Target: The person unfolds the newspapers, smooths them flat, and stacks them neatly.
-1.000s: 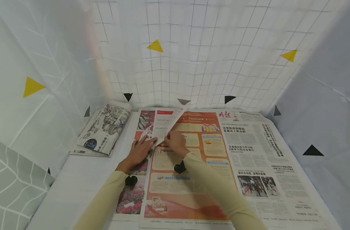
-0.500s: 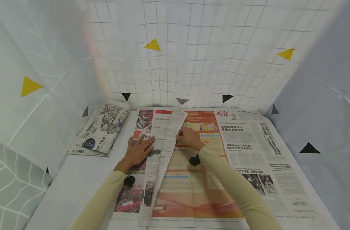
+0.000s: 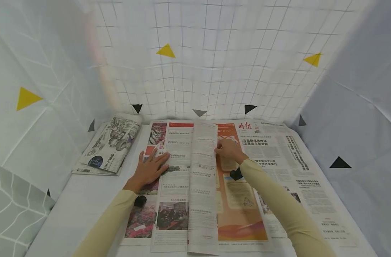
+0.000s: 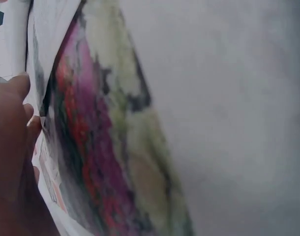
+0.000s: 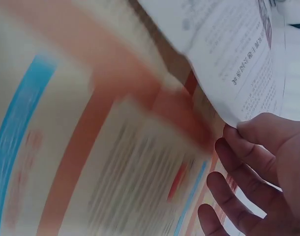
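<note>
A spread newspaper (image 3: pixel 286 171) lies on the white table. One of its pages (image 3: pixel 203 185) is lifted and turned partway over from left to right, covering part of an orange printed page (image 3: pixel 240 200). My right hand (image 3: pixel 230 150) pinches the free edge of that turning page between thumb and forefinger; in the right wrist view the pinched edge (image 5: pixel 209 93) shows, with the other fingers spread apart. My left hand (image 3: pixel 150 169) rests flat on the left part of the newspaper, fingers spread, over a page with flower pictures (image 3: pixel 139 221).
A folded newspaper (image 3: pixel 108 144) with a machine drawing lies at the back left of the table (image 3: pixel 83 210). White sheet walls (image 3: pixel 169 85) with grid lines and triangle markers stand behind and at both sides.
The right hand has moved to the right, drawing the page's edge with it, so more of the pages beneath on the left shows. The left hand stays in nearly the same place.
</note>
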The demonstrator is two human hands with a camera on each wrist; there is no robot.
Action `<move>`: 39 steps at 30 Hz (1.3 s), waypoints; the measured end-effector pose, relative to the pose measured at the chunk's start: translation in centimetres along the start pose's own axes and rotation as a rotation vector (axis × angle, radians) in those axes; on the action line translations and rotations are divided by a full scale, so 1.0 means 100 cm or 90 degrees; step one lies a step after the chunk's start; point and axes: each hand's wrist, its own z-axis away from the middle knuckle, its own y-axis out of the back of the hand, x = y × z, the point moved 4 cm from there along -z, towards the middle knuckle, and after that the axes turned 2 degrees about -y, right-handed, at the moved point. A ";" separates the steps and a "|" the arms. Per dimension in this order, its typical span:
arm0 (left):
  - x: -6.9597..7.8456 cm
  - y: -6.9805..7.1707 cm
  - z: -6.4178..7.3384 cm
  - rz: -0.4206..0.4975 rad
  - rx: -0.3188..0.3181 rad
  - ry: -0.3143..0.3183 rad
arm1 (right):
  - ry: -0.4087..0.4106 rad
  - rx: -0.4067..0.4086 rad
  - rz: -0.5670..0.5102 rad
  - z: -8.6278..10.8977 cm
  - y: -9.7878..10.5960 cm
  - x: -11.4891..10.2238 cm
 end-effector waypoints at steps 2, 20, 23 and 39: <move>-0.003 0.001 0.000 -0.005 -0.011 0.006 | -0.008 0.004 0.013 -0.001 0.004 0.011; -0.017 0.010 0.011 -0.010 -0.024 0.044 | -0.097 -0.025 0.088 0.016 0.042 0.091; -0.018 0.010 0.013 -0.010 -0.011 0.047 | -0.106 -0.025 0.110 0.017 0.047 0.102; -0.027 0.015 0.021 -0.048 0.011 0.087 | -0.126 0.002 0.179 0.059 0.094 0.170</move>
